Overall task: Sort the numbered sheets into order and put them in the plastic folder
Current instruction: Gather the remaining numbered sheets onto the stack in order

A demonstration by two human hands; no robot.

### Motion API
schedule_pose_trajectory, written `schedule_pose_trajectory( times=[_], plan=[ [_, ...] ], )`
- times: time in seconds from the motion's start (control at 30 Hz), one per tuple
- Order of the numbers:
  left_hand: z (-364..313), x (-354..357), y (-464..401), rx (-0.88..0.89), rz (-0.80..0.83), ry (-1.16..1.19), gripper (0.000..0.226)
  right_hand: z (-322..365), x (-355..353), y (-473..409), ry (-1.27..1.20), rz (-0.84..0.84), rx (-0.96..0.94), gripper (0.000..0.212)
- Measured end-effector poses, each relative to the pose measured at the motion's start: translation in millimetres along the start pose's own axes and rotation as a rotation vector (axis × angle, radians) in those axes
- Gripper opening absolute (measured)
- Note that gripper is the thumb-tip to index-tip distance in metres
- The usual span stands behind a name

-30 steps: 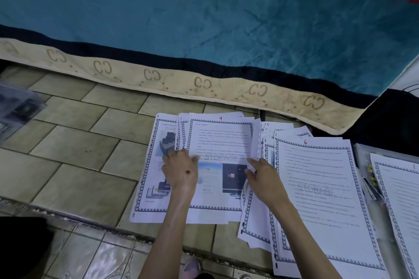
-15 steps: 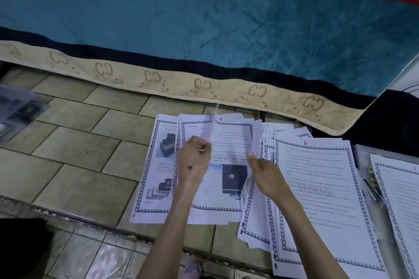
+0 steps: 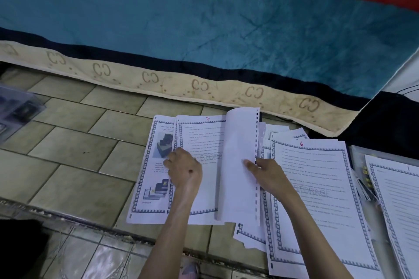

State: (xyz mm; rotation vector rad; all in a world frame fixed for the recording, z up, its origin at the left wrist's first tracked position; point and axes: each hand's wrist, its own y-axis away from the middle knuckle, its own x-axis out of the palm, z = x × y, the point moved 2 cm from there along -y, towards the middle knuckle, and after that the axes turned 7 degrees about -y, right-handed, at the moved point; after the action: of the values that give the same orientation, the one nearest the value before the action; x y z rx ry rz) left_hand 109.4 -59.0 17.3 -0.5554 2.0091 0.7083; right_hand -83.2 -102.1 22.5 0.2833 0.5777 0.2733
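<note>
Numbered white sheets with blue borders lie spread on the tiled floor. My right hand (image 3: 266,174) pinches the right edge of a lifted sheet (image 3: 238,165), its blank back facing up as it turns over to the right. Beneath it shows the sheet marked 7 (image 3: 199,138), on which my left hand (image 3: 184,169) rests with curled fingers at its left edge. A sheet with pictures (image 3: 154,165) lies furthest left. The sheet marked 6 (image 3: 317,199) tops the pile on the right. Sheet 1 (image 3: 399,206) lies on the clear plastic folder (image 3: 360,154) at the far right.
A teal, red and black blanket with a beige patterned hem (image 3: 204,86) covers the area behind the sheets. A clear plastic sleeve with dark pictures (image 3: 15,113) lies at the far left. A raised tile step (image 3: 68,217) runs along the near side.
The top sheet marked 9 has been lifted from its left side and flipped over toward the right, uncovering the sheet marked 7. My left hand went back down onto the pile's left edge.
</note>
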Motion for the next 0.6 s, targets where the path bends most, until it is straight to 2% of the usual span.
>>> schedule_pose_trajectory(
  times=[0.07,0.17,0.3,0.4,0.5,0.6],
  plan=[
    [1.7,-2.8,-0.4,-0.024,0.043,-0.018,0.046,-0.9,0.0,-1.1,0.019,0.018,0.0,0.052],
    [4.1,-2.3,-6.6,-0.026,0.043,0.155,0.051,6.8,-0.3,4.3,0.023,0.05,-0.004,0.053],
    [0.6,-18.9,-7.1,0.007,0.003,0.327,0.036,15.7,9.6,16.2,-0.031,0.226,0.043,0.083],
    [-6.7,-35.6,-4.6,0.054,-0.063,0.286,0.032,11.2,23.2,20.5,0.258,0.189,0.013,0.081],
    [-6.9,-57.7,-6.9,0.084,-0.179,0.255,0.029,-2.3,38.4,21.5,0.593,0.228,-0.036,0.056],
    [-1.8,-96.0,-3.6,0.131,-0.273,0.182,0.028,-9.0,42.6,21.2,0.701,0.199,-0.09,0.054]
  ],
)
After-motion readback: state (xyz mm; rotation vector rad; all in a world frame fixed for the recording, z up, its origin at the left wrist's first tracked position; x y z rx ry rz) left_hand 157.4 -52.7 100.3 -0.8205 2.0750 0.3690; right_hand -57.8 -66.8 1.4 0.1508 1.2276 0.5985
